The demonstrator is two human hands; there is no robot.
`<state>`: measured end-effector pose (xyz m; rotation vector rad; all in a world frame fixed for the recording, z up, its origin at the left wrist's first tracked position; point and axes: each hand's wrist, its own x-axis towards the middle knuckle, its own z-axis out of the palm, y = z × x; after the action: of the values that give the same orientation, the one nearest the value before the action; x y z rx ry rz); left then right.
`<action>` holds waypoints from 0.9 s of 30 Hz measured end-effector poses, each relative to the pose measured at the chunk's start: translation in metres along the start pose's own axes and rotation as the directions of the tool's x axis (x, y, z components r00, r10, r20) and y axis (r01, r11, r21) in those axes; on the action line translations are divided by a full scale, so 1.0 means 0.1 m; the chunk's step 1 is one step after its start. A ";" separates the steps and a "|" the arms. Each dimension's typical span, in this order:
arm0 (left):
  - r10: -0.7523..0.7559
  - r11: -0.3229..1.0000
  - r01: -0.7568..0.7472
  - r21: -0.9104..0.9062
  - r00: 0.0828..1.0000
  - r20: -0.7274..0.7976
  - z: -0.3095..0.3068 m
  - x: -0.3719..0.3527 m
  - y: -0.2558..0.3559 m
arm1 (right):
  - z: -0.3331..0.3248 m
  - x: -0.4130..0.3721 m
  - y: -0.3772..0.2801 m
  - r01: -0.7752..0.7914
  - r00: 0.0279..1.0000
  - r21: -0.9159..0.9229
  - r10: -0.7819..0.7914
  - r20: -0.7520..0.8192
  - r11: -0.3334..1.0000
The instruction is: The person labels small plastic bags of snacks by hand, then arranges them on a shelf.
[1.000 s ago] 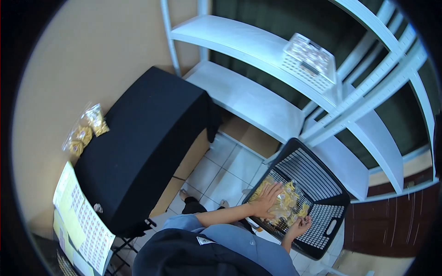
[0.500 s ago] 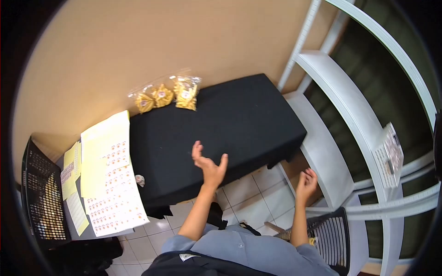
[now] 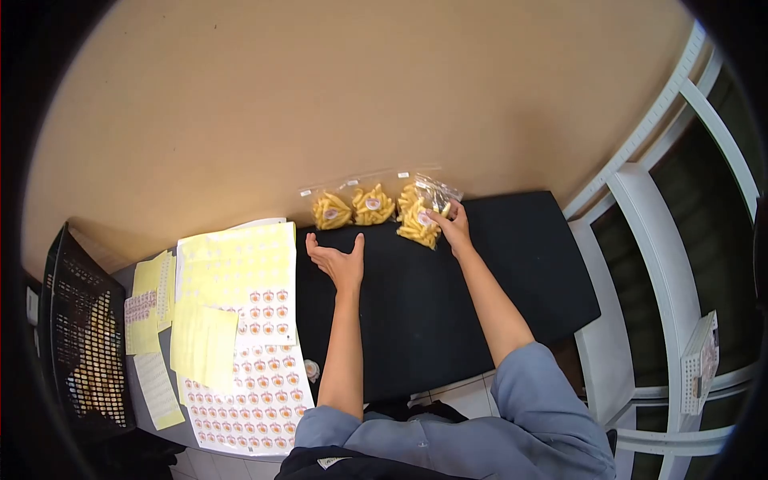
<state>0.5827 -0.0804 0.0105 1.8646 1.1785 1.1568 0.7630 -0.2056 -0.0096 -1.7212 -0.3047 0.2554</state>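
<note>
My right hand has its fingers closed on the right edge of a clear zip bag of yellow snack sticks, which bears a round label. Behind that bag, partly covered by it, another clear bag of the same sticks shows against the wall. My left hand is held over the black cloth, empty, with thumb and fingers spread. Just beyond it stand two more snack bags, a left bag and a middle bag, each with a round label.
Sheets of round stickers and yellow backing paper cover the left of the black-clothed table. A small round object lies beside them. A black mesh basket stands far left, and white shelving rises on the right.
My right hand has come up from low on the right and taken hold of the right-hand snack bag. The left hand has moved nearer the bags, and the view has shifted.
</note>
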 end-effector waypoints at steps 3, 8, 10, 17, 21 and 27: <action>0.004 0.999 -0.004 0.045 1.000 -0.014 0.15 0.26 -0.04 | 0.08 0.23 -0.09 -0.038 0.992 0.127 0.022 0.124 0.991; 0.058 0.995 -0.053 0.087 0.997 -0.051 0.42 0.45 -0.26 | 0.03 0.18 -0.18 -0.100 0.983 0.129 0.077 0.168 0.987; 0.076 0.989 -0.060 0.139 0.990 -0.120 0.42 0.48 -0.34 | -0.03 0.14 -0.05 -0.092 0.988 0.161 0.071 0.136 0.983; 0.225 0.973 -0.224 -0.052 0.974 0.022 0.33 0.12 -0.19 | -0.61 -0.12 0.28 -0.193 0.980 0.566 0.185 0.073 0.801; 0.331 0.943 -0.321 -0.085 0.929 0.167 0.44 -0.16 0.15 | -0.85 -0.37 0.29 -0.188 0.964 0.718 0.267 0.003 0.670; -0.007 0.639 0.226 -0.735 0.957 0.288 0.26 -0.82 0.42 | -1.06 -0.72 0.28 -0.162 0.943 0.739 0.322 -0.079 0.654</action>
<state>0.6040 -0.1733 0.0078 1.1920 0.4985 1.0567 0.7326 -0.3325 -0.0193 -0.9614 0.1863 0.3384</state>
